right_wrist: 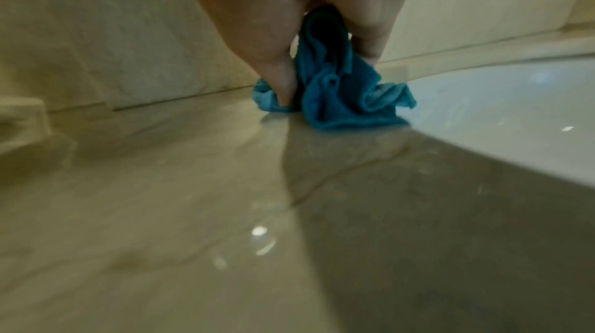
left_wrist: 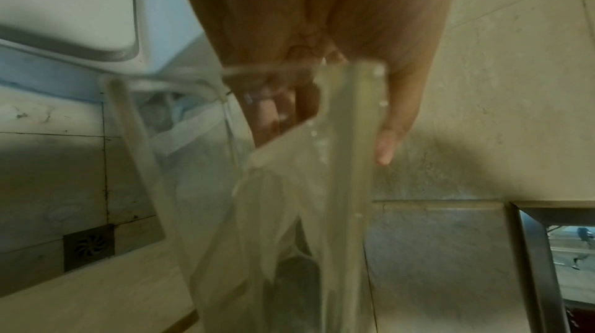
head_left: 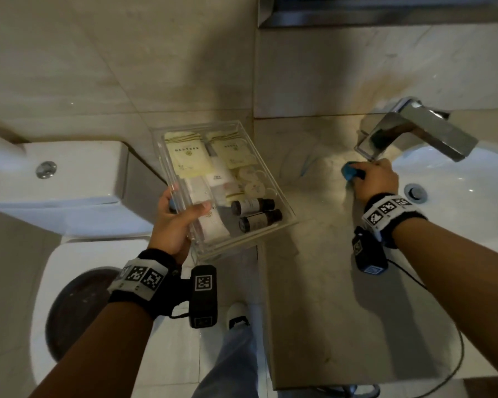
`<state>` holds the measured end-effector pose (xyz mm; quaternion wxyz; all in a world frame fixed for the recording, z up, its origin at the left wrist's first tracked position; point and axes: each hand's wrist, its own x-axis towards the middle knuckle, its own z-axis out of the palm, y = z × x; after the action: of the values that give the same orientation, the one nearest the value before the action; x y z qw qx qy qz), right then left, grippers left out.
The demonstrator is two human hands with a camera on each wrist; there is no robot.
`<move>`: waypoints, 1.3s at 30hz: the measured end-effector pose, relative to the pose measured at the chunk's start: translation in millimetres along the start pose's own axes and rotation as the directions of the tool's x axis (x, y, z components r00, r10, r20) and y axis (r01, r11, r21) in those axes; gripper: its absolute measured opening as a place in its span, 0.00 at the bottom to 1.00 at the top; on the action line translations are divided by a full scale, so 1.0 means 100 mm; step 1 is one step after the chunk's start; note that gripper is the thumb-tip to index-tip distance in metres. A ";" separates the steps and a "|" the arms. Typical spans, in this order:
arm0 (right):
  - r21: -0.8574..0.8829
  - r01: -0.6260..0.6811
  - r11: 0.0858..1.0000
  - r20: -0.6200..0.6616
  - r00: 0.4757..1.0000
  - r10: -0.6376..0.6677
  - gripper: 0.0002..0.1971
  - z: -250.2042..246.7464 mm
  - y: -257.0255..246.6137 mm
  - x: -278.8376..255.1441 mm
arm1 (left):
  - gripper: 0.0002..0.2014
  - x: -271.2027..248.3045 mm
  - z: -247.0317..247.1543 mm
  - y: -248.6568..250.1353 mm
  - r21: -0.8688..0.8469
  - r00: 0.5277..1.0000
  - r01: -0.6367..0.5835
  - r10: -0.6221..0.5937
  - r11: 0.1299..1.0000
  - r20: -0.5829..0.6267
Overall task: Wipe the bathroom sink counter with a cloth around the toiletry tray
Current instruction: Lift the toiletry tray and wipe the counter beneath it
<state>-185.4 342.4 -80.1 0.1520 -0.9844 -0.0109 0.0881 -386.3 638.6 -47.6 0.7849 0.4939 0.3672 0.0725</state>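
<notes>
A clear acrylic toiletry tray (head_left: 270, 193) with sachets and two dark bottles hangs tilted past the counter's left edge. My left hand (head_left: 176, 219) grips its near left wall, thumb inside, fingers beneath; in the left wrist view the tray wall (left_wrist: 347, 134) runs between thumb and fingers. My right hand (head_left: 377, 179) holds a bunched blue cloth (head_left: 351, 170) down on the beige marble counter (head_left: 314, 282), just left of the faucet. In the right wrist view the cloth (right_wrist: 341, 94) sits crumpled between thumb and fingers, touching the counter (right_wrist: 161, 185) beside the basin rim.
A chrome faucet (head_left: 414, 130) stands over the white basin (head_left: 457, 182) with its drain (head_left: 414, 192) at the right. A white toilet (head_left: 69, 182) with cistern sits left of the counter, below the tray. A tiled wall rises behind. A cable trails from my right wrist.
</notes>
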 end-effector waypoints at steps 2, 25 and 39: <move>-0.027 0.030 0.999 0.033 0.999 -0.029 0.20 0.07 -0.12 -0.09 | 0.36 0.00 0.00 0.00 0.005 1.000 0.007 -0.007 1.000 0.004; 0.044 0.387 0.921 0.123 0.913 -0.389 0.17 0.16 -0.18 -0.25 | 0.35 0.10 -0.04 -0.01 0.055 1.000 0.006 -0.006 0.998 -0.001; 0.039 0.368 0.929 0.187 0.911 -0.369 0.19 0.24 -0.41 -0.30 | 0.38 0.05 -0.04 -0.02 0.024 1.000 0.014 -0.014 1.000 -0.017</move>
<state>-218.8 387.5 -84.9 0.1654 -0.9514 -0.2106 0.1518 -385.9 642.8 -53.1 0.7762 0.5002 0.3779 0.0668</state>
